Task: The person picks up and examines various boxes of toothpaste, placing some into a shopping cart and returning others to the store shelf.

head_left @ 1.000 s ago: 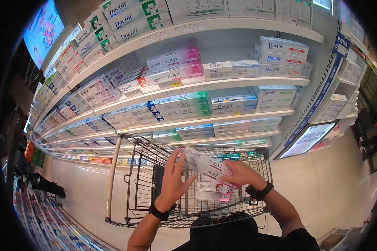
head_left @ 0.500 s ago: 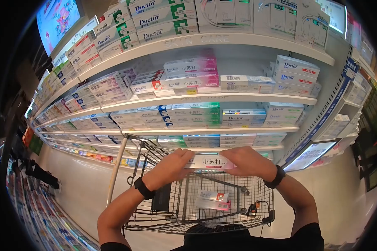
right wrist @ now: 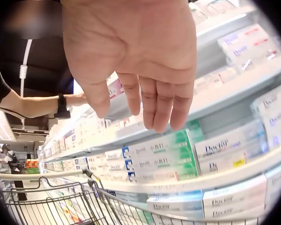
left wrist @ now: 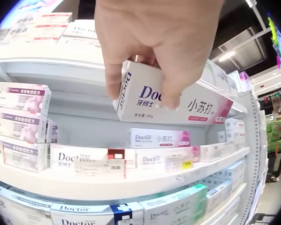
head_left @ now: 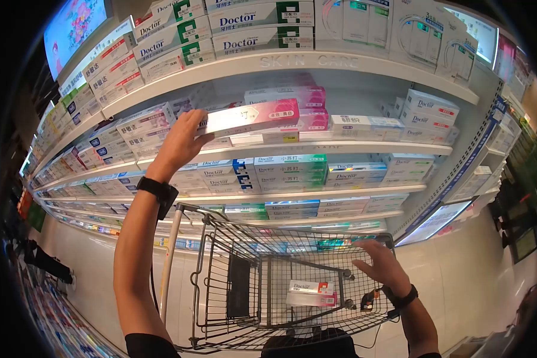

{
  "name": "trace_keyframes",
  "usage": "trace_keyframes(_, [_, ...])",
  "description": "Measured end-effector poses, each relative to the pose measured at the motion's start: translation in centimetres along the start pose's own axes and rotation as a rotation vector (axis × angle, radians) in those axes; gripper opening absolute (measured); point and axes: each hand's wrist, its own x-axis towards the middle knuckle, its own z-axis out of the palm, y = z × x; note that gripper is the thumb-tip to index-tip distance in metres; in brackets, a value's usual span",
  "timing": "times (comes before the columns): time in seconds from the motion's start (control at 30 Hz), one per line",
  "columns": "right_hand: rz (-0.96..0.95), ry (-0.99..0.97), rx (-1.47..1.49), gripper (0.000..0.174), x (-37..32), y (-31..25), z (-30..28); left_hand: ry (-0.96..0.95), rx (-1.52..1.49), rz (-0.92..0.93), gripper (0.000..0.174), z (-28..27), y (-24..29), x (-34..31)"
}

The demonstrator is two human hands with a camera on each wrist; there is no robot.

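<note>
My left hand [head_left: 182, 140] grips the left end of a white and pink Doctor toothpaste box [head_left: 253, 117], held up before the middle shelf. In the left wrist view, thumb and fingers pinch the toothpaste box [left wrist: 201, 104] from above, over a stack of like pink boxes [left wrist: 159, 138] on the shelf. My right hand [head_left: 380, 267] hangs over the right side of the wire shopping cart [head_left: 259, 292], holding nothing. Its fingers [right wrist: 164, 105] are extended and relaxed in the right wrist view. Inside the cart lie a red-marked Doctor box [head_left: 310, 287] and a pink-ended box [head_left: 310, 298].
Shelves [head_left: 340, 144] full of toothpaste boxes curve round the front and left. The cart's handle [head_left: 172, 256] stands at the left. A lit screen [head_left: 441, 222] is at the shelf's right end, a dark pouch [head_left: 238, 286] inside the cart. Tiled floor [head_left: 95, 268] lies left.
Both hands held the toothpaste box over the cart. The right hand has let go and moved right; the left has carried the box up and left to the middle shelf.
</note>
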Motion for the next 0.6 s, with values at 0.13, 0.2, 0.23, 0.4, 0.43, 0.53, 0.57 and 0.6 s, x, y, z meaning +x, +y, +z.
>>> trace_keyframes(0.13, [0.252,-0.069,0.196,0.042,-4.6,-0.3,3.9,-0.042,-0.043,0.026,0.040,1.9,-2.8,3.4])
trace_keyframes(0.2, [0.374,-0.071,0.290,0.041,-6.7,-0.4,5.5,-0.086,-0.064,0.025,0.036,2.9,-3.3,4.6])
trace_keyframes(0.23, [0.417,-0.067,0.309,0.040,-7.5,-0.5,6.1,-0.110,-0.074,0.026,0.034,3.5,-3.5,5.1])
trace_keyframes(0.4, [0.570,-0.067,0.351,0.038,-10.3,-1.5,7.4,-0.148,-0.093,0.062,0.032,6.1,-4.3,6.7])
trace_keyframes(0.43, [0.607,-0.074,0.357,0.038,-10.7,-1.7,7.7,-0.159,-0.089,0.062,0.032,6.4,-4.3,6.9])
trace_keyframes(0.53, [0.578,-0.007,0.374,0.036,-12.2,-1.3,8.8,-0.159,-0.094,0.081,0.034,7.3,-4.2,7.1])
trace_keyframes(0.57, [0.583,-0.005,0.377,0.036,-12.6,-1.1,9.0,-0.158,-0.098,0.085,0.035,7.6,-4.1,7.1])
trace_keyframes(0.6, [0.587,0.011,0.388,0.036,-12.9,-0.9,9.2,-0.158,-0.102,0.089,0.036,7.9,-4.1,7.0])
